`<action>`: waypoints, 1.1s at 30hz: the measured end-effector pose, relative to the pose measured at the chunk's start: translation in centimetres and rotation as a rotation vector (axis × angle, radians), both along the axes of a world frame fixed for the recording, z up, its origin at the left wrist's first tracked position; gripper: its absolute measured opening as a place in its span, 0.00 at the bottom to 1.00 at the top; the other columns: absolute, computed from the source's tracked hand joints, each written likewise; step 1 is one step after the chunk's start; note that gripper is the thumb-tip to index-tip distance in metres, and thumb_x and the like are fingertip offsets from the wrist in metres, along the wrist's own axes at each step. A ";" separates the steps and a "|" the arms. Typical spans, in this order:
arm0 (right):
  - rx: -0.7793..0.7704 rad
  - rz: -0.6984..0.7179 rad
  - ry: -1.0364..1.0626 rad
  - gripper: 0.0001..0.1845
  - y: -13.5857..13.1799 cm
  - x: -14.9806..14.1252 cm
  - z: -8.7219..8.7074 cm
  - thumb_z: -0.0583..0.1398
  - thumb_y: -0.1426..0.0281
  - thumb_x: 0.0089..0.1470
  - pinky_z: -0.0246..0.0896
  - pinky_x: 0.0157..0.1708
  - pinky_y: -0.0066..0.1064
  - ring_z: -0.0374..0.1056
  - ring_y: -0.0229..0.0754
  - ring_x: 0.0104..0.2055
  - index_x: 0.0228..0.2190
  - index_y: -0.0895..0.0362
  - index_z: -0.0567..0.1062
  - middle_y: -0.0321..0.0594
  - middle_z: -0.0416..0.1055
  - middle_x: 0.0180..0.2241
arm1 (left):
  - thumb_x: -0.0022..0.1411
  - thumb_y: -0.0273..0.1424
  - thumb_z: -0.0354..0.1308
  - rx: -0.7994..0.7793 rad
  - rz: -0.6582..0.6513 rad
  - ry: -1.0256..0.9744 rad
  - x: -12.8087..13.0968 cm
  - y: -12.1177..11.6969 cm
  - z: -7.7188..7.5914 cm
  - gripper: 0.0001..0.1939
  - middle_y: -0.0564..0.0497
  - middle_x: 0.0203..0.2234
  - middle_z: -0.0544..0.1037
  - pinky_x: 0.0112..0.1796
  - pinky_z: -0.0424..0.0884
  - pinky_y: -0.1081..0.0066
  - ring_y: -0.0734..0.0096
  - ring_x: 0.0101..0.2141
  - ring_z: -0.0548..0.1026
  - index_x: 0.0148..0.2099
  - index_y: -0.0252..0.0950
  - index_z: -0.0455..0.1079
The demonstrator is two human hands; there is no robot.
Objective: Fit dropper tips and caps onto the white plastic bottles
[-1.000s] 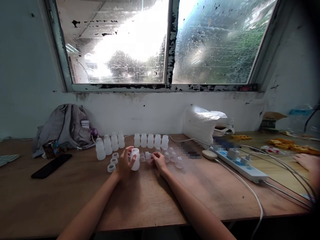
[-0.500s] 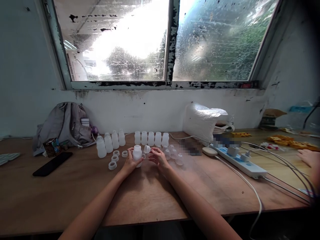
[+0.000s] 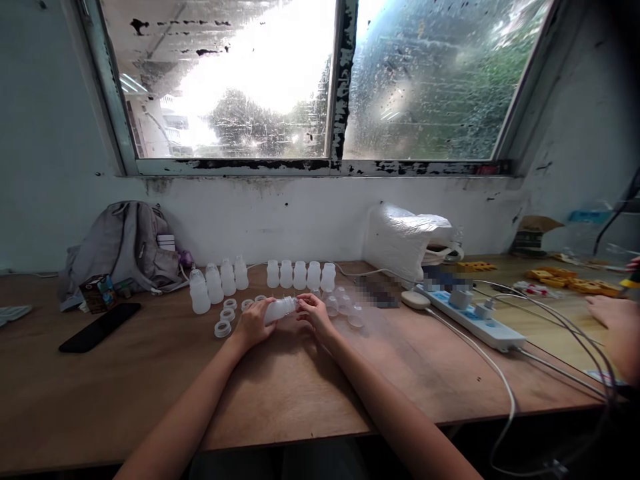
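My left hand [image 3: 253, 323] grips a small white plastic bottle [image 3: 280, 308], tipped on its side with its mouth toward the right. My right hand [image 3: 313, 312] is closed at the bottle's mouth, pinching a small clear part that I cannot make out well. Behind the hands stand two rows of white bottles [image 3: 300, 274], one group [image 3: 216, 285] further left. White rings [image 3: 223, 327] lie left of my left hand. Clear caps [image 3: 347, 310] lie right of my right hand.
A grey backpack [image 3: 125, 250], a small carton [image 3: 99, 293] and a black phone [image 3: 99, 327] are at the left. A white plastic bag [image 3: 407, 243], a power strip [image 3: 473, 319] with cables and yellow parts [image 3: 570, 283] are at the right. Another person's hand [image 3: 613, 317] rests at the far right.
The bottle went from standing upright in my left hand to lying tilted sideways. My right hand brought the small clear part up to its mouth.
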State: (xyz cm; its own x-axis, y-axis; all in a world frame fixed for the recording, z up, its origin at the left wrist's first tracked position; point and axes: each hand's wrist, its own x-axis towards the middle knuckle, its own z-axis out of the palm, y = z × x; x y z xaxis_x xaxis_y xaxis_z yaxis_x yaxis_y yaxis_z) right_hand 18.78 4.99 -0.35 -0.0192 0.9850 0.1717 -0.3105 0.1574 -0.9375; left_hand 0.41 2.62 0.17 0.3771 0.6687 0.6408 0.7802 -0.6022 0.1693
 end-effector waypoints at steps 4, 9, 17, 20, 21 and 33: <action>0.027 -0.021 -0.077 0.15 0.2 -0.1 -0.3 0.61 0.62 0.36 0.58 0.15 0.24 0.60 0.33 0.21 0.27 0.58 0.67 0.34 0.63 0.23 | 0.47 0.30 0.54 0.009 0.006 0.023 -0.1 -0.1 0.2 0.23 0.47 0.40 0.70 0.43 0.61 0.64 0.61 0.41 0.67 0.48 0.36 0.57; 0.101 -0.112 -0.296 0.18 0.7 0.0 -0.9 0.57 0.55 0.40 0.46 0.09 0.21 0.52 0.30 0.13 0.19 0.58 0.63 0.31 0.59 0.14 | 0.47 0.29 0.54 -0.003 -0.044 0.049 -0.3 -0.2 0.2 0.23 0.47 0.40 0.70 0.44 0.59 0.64 0.62 0.42 0.66 0.48 0.37 0.58; 0.066 -0.112 -0.375 0.24 0.8 0.3 -0.8 0.56 0.52 0.40 0.38 0.08 0.22 0.45 0.28 0.09 0.11 0.57 0.55 0.27 0.47 0.07 | 0.50 0.29 0.53 0.024 -0.117 0.060 -0.2 -0.4 0.5 0.22 0.49 0.42 0.69 0.45 0.59 0.65 0.64 0.43 0.65 0.49 0.38 0.58; 0.009 -0.064 -0.302 0.20 0.5 0.3 -0.3 0.56 0.54 0.41 0.41 0.07 0.22 0.48 0.28 0.09 0.16 0.57 0.61 0.29 0.55 0.10 | 0.53 0.32 0.52 0.029 -0.107 0.043 -0.2 -0.4 0.4 0.22 0.48 0.42 0.69 0.44 0.61 0.65 0.64 0.43 0.66 0.51 0.38 0.57; -0.012 -0.036 -0.263 0.18 0.4 0.3 -0.1 0.56 0.55 0.41 0.44 0.08 0.22 0.51 0.29 0.10 0.20 0.57 0.63 0.30 0.59 0.13 | 0.53 0.33 0.51 0.027 -0.101 0.036 -0.2 -0.4 0.4 0.22 0.48 0.43 0.69 0.44 0.61 0.65 0.64 0.43 0.66 0.51 0.39 0.57; 0.020 -0.039 -0.213 0.18 0.5 0.7 -0.1 0.59 0.59 0.39 0.42 0.07 0.22 0.47 0.28 0.08 0.15 0.57 0.58 0.26 0.52 0.09 | 0.51 0.37 0.54 -0.125 -0.164 -0.138 0.1 -0.8 0.5 0.23 0.49 0.44 0.70 0.45 0.63 0.64 0.63 0.43 0.67 0.50 0.40 0.61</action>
